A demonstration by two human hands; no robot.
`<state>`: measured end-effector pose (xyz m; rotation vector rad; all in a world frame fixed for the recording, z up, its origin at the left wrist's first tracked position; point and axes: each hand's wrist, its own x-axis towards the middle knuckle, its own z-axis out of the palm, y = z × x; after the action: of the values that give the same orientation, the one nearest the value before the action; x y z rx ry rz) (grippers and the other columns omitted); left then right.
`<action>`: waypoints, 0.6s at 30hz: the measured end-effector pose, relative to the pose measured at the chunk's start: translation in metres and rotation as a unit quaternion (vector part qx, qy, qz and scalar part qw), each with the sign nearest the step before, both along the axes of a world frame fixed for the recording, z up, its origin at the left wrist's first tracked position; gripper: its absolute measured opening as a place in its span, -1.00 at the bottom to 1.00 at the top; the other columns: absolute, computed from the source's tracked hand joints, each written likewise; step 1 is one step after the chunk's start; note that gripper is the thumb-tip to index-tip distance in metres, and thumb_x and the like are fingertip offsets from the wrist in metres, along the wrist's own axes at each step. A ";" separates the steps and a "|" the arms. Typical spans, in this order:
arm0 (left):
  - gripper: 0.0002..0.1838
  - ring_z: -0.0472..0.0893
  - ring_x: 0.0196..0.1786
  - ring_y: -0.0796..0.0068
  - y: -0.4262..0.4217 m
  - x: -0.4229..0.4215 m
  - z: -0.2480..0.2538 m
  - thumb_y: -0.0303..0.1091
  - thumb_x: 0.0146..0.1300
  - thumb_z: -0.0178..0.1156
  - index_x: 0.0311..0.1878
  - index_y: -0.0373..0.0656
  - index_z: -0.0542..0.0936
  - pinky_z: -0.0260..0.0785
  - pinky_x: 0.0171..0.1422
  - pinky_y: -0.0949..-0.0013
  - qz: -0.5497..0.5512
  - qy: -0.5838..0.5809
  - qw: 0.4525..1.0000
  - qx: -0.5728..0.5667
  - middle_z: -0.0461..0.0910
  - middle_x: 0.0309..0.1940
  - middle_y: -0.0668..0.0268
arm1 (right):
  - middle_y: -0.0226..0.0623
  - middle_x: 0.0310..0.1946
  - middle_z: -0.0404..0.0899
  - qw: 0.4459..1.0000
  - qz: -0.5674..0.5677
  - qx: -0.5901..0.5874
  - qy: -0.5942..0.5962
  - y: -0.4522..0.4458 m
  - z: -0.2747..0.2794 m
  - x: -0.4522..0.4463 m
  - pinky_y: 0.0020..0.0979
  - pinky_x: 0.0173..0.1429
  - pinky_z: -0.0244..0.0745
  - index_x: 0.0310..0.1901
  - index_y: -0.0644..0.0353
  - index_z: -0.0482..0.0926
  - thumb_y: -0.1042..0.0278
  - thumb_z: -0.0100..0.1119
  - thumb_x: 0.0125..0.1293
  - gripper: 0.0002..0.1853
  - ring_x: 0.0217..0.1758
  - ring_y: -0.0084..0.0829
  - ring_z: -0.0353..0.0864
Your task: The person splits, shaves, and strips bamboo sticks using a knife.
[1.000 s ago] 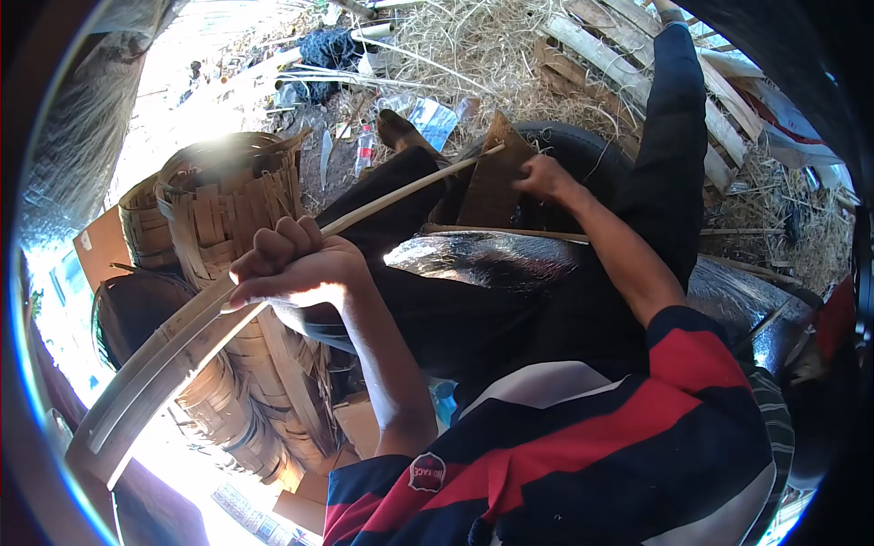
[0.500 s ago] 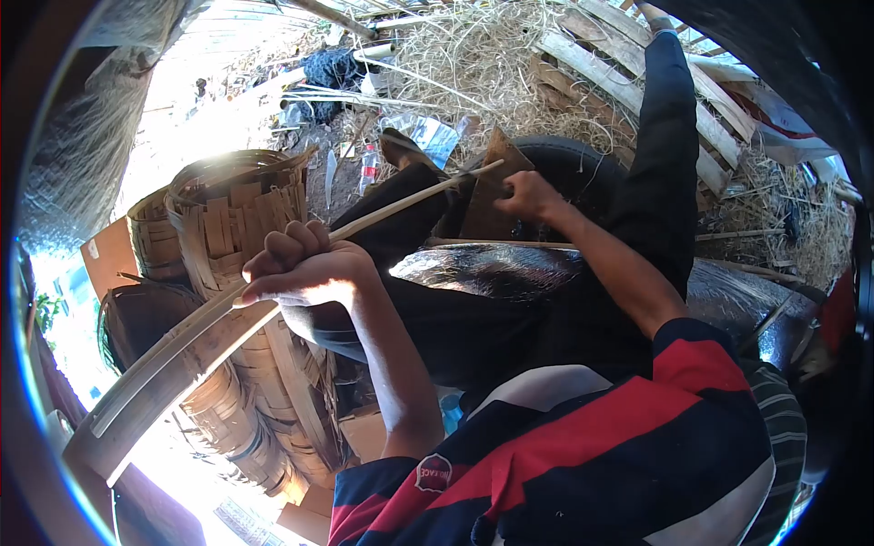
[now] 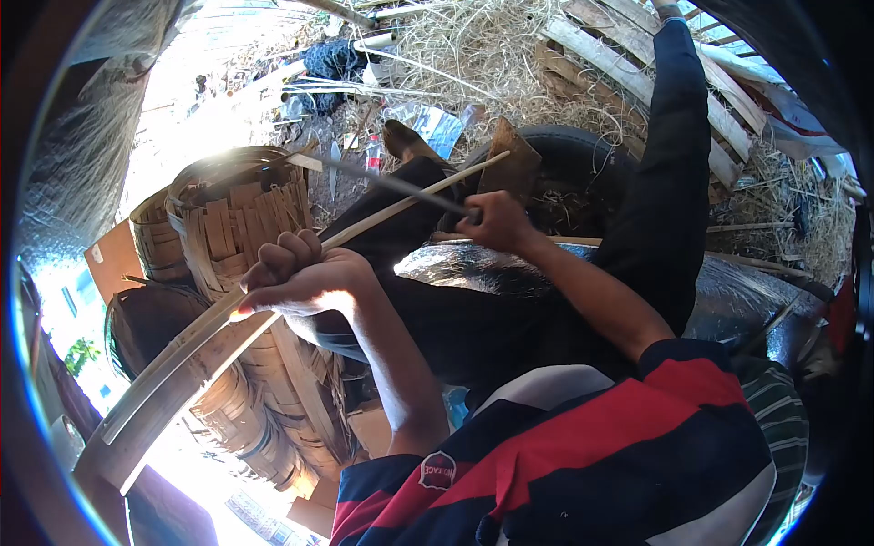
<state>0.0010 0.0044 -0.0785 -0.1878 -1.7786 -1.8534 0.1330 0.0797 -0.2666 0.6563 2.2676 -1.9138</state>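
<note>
My left hand (image 3: pixel 308 273) is closed around a long pale bamboo strip (image 3: pixel 173 387), which runs from the lower left, where it is wide and split, up to a thin end near a brown board (image 3: pixel 515 164). My right hand (image 3: pixel 501 221) is closed on the end of a long, thin dark tool (image 3: pixel 405 188). The tool points left and crosses over the thin part of the strip; its far end is blurred. Whether the two touch I cannot tell.
Woven baskets (image 3: pixel 238 218) stand on the left. Behind the board lies a black tyre (image 3: pixel 583 155). My legs stretch forward over shiny sheeting (image 3: pixel 473 268). Straw shavings (image 3: pixel 473 55) and wooden slats (image 3: pixel 601 68) lie beyond.
My right hand has moved left and toward my body, away from the board. The dark tool now shows clearly across the strip. My left hand has barely moved.
</note>
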 end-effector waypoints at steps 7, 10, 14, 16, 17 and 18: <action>-0.40 -0.17 -0.67 0.71 0.004 -0.005 0.002 0.39 0.35 -0.40 -0.51 0.06 -0.03 -0.36 -0.66 0.57 -0.023 -0.002 1.000 0.017 -0.15 -0.72 0.54 | 0.02 -0.49 0.63 0.998 -0.005 0.028 -0.058 0.021 -0.031 0.017 -0.16 -0.16 0.56 -0.36 0.26 0.66 0.09 0.29 -0.03 -0.65 -0.33 0.00 0.66; -0.41 -0.18 -0.67 0.72 0.007 -0.004 0.001 0.39 0.35 -0.38 -0.51 0.05 0.00 -0.36 -0.66 0.57 -0.025 0.001 0.999 0.027 -0.16 -0.72 0.54 | 0.03 -0.50 0.62 0.998 -0.016 0.018 -0.053 0.016 -0.035 0.018 -0.15 -0.16 0.56 -0.38 0.27 0.66 0.10 0.27 -0.03 -0.65 -0.33 0.00 0.66; -0.41 -0.18 -0.68 0.72 0.001 -0.004 -0.002 0.38 0.36 -0.36 -0.51 0.06 0.03 -0.36 -0.66 0.57 -0.024 0.004 0.999 0.038 -0.15 -0.72 0.54 | 0.01 -0.51 0.62 0.999 -0.031 0.026 -0.035 0.014 -0.041 0.020 -0.16 -0.17 0.56 -0.40 0.26 0.66 0.09 0.27 -0.04 -0.65 -0.33 -0.01 0.66; -0.41 -0.17 -0.68 0.73 -0.001 -0.004 -0.002 0.38 0.35 -0.35 -0.51 0.05 0.03 -0.35 -0.66 0.57 -0.028 0.002 0.999 0.039 -0.15 -0.73 0.54 | 0.01 -0.50 0.62 0.999 -0.030 0.033 -0.032 0.013 -0.042 0.020 -0.16 -0.18 0.56 -0.41 0.26 0.65 0.10 0.27 -0.04 -0.66 -0.33 -0.02 0.66; -0.41 -0.16 -0.68 0.73 -0.002 -0.004 -0.002 0.39 0.35 -0.35 -0.51 0.05 0.03 -0.35 -0.66 0.57 -0.029 0.000 0.999 0.041 -0.15 -0.73 0.54 | 0.01 -0.51 0.61 0.999 -0.031 0.022 -0.034 0.013 -0.042 0.020 -0.16 -0.19 0.55 -0.43 0.26 0.64 0.10 0.27 -0.04 -0.66 -0.34 -0.01 0.65; -0.41 -0.16 -0.68 0.73 -0.002 -0.003 -0.002 0.39 0.35 -0.35 -0.51 0.05 0.03 -0.35 -0.66 0.57 -0.025 0.003 0.999 0.042 -0.15 -0.73 0.54 | 0.01 -0.52 0.61 0.999 -0.030 0.012 -0.035 0.013 -0.042 0.019 -0.15 -0.21 0.54 -0.46 0.27 0.62 0.10 0.28 -0.04 -0.67 -0.35 0.00 0.65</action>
<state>-0.0023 0.0024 -0.0804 -0.2082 -1.7025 -1.9558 0.1523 0.0925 -0.3090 0.7916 2.2565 -1.8604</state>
